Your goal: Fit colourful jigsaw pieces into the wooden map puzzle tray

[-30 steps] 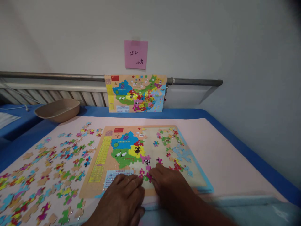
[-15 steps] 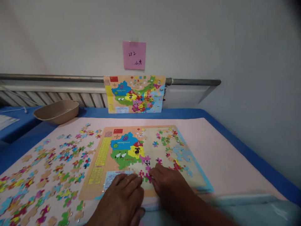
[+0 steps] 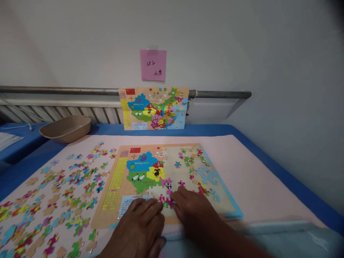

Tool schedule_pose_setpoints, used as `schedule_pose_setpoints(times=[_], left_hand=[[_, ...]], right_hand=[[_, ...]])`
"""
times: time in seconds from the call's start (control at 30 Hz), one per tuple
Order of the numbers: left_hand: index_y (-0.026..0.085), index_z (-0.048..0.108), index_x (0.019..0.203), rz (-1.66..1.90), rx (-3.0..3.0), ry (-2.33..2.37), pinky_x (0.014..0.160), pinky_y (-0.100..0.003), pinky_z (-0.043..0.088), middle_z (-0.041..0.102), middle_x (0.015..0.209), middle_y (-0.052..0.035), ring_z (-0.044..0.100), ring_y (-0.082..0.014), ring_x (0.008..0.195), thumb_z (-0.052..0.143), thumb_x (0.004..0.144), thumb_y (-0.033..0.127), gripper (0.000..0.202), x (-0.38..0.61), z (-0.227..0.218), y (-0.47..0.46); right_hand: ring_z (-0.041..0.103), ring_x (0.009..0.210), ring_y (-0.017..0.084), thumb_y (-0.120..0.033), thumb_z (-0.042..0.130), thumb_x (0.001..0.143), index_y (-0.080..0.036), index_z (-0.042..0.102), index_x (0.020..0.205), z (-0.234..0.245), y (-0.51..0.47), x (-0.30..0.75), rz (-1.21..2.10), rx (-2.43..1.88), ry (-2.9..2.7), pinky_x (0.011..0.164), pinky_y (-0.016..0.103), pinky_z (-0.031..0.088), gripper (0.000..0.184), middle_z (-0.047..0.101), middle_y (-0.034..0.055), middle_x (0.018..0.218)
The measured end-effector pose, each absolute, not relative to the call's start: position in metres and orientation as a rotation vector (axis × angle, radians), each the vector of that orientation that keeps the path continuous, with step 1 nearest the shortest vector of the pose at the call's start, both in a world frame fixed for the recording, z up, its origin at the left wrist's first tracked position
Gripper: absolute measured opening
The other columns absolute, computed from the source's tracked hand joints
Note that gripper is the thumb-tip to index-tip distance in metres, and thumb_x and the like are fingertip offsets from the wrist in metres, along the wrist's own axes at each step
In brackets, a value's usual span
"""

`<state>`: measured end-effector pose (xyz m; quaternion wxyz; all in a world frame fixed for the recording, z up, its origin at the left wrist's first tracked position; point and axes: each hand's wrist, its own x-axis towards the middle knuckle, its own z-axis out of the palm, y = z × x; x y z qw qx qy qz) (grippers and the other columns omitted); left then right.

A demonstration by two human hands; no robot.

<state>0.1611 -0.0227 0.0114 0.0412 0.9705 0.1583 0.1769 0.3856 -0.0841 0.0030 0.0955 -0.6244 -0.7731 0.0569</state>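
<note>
A map jigsaw puzzle board lies in front of me, its left half covered by joined pieces. My left hand rests over the lower edge with fingers bent and laid down, thumb apart; its fingertips touch beside a small pink-and-red piece group. My right hand is closed in a pinch on a magenta puzzle piece at the lower middle of the board. That piece is partly hidden by the fingers. Just above are a panda piece and a loose pink piece.
Loose puzzle pieces spread over the pink cloth at left; light-blue pieces lie on the board's right. A brown basin stands back left. A reference map hangs from the metal pipe, below a pink note.
Both hands stay almost in the same place over the pink pieces. The view has shifted very slightly; no piece has visibly moved elsewhere.
</note>
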Motion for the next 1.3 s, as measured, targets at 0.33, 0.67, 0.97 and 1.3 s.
schedule_pose_setpoints(times=[0.33,0.67,0.97,1.3], left_hand=[[0.022,0.068,0.112,0.657,2.961,0.509,0.093,-0.052,0.055,0.077,0.128,-0.0027,0.072,-0.0294,0.114,0.070,0.087,0.032,0.026,0.160,0.012,-0.023],[0.022,0.069,0.119,0.166,2.825,0.559,0.113,-0.061,0.046,0.066,0.146,-0.0036,0.058,-0.0309,0.139,0.063,0.092,0.027,0.029,0.160,0.021,-0.023],[0.024,0.066,0.111,0.315,2.781,0.541,0.113,-0.062,0.042,0.069,0.143,-0.0016,0.061,-0.0308,0.136,0.065,0.083,0.020,0.028,0.161,0.015,-0.020],[0.023,0.069,0.115,0.365,2.806,0.498,0.109,-0.057,0.044,0.073,0.134,-0.0020,0.065,-0.0277,0.130,0.067,0.083,0.020,0.032,0.160,0.017,-0.018]], right_hand=[[0.056,0.074,0.020,-0.003,0.065,0.094,-0.018,0.061,0.091,0.002,-0.084,0.384,0.093,-1.835,-2.253,0.063,0.033,0.024,0.016,0.064,0.0038,0.089],[0.054,0.075,0.021,-0.003,0.060,0.095,-0.018,0.057,0.092,-0.007,-0.081,0.389,0.112,-1.759,-2.353,0.062,0.034,0.025,0.016,0.061,0.0034,0.089],[0.052,0.075,0.020,-0.007,0.056,0.102,-0.019,0.058,0.090,-0.013,-0.081,0.393,0.077,-1.679,-2.319,0.063,0.034,0.026,0.017,0.060,0.0026,0.088],[0.055,0.075,0.020,-0.005,0.062,0.095,-0.019,0.058,0.091,-0.017,-0.081,0.393,0.035,-1.694,-2.259,0.063,0.033,0.026,0.015,0.062,0.0028,0.086]])
